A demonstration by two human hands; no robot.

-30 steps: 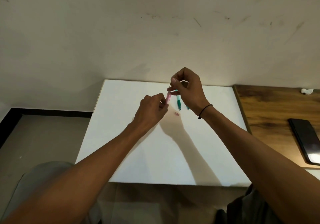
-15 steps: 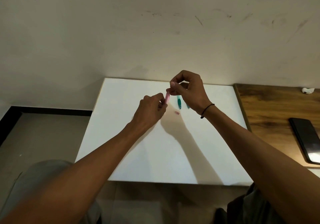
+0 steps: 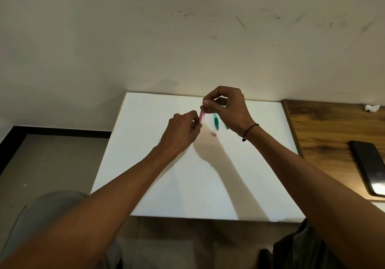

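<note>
A pink pen (image 3: 201,117) is held above the white board (image 3: 145,164). My left hand (image 3: 180,132) grips its lower end, fingers curled round it. My right hand (image 3: 227,109) pinches its upper end between thumb and forefinger. On the board just behind lies a green pen (image 3: 216,121), and the tip of another greenish pen (image 3: 226,127) shows from under my right wrist. A small pink piece (image 3: 213,134) lies on the board below the hands.
The white board lies on a wooden table (image 3: 325,135) whose bare top is to the right. A black phone (image 3: 369,166) lies near the right edge. A crumpled white scrap (image 3: 371,108) sits at the back by the wall. Floor lies to the left.
Both hands stay on the pink pen. They have shifted slightly, and my right thumb and forefinger have worked at the pen's upper end. The pens on the board have not moved.
</note>
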